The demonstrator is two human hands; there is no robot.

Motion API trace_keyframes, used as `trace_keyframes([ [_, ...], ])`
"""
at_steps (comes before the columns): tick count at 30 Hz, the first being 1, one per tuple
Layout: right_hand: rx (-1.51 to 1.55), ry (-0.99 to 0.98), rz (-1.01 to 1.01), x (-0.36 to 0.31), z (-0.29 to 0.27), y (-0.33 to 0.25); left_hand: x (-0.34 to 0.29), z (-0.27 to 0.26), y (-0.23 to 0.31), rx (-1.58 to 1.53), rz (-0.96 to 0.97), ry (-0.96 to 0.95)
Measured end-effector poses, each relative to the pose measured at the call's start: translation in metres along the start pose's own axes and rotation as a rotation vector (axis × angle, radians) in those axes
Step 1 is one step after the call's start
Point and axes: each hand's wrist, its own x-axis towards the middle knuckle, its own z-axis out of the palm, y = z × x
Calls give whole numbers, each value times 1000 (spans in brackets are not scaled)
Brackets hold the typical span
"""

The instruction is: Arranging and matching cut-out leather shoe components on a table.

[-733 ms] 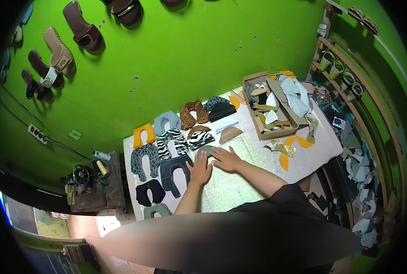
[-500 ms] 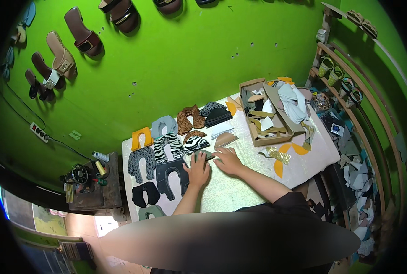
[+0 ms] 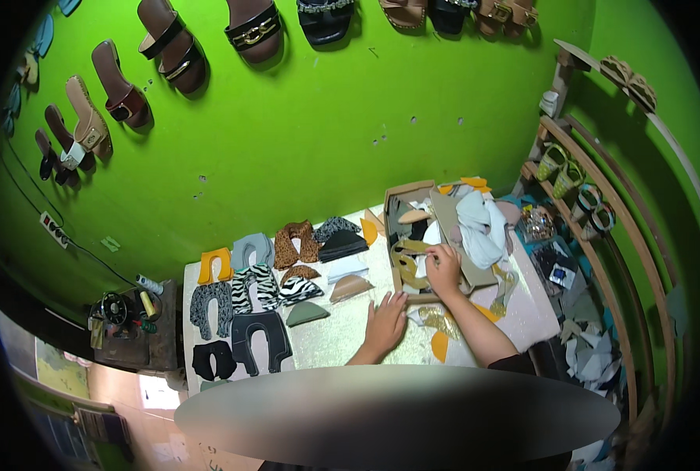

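My right hand (image 3: 444, 272) is over a cardboard box (image 3: 422, 298) of cut material scraps. Its fingers are bent together above an olive piece (image 3: 407, 265) and white bits; what they pinch, if anything, is hidden. Palm down on the pale table, my left hand (image 3: 384, 323) rests with fingers spread, near the box's front left corner. Left of it lies a dark green half-moon piece (image 3: 308, 314), apart from both hands. A tan half-moon piece (image 3: 351, 288) and a zebra-print one (image 3: 300, 290) are just behind.
U-shaped cut pieces in orange (image 3: 215, 265), zebra print (image 3: 254, 287) and black (image 3: 260, 343) form rows at the left. Light blue cloth (image 3: 480, 228) covers the box's right part. Gold scraps (image 3: 439, 320) lie before it. A wooden rack (image 3: 601, 255) stands at the right.
Both hands have left the dark green piece, which now lies uncovered. My right hand has moved right to the box, and my left hand has shifted right across the table. The view has tilted up.
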Motion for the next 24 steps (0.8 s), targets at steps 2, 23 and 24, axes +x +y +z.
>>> trace_keyframes([
  [2, -55, -67, -26, 17, 8, 19, -2, 5, 2, 2, -64, 34],
  [23, -240, -403, 244, 71, 119, 80, -38, 12, -17, 8, -229, 102],
  [24, -182, -408, 231, 74, 108, 69, -34, 12, -17, -5, -230, 104],
])
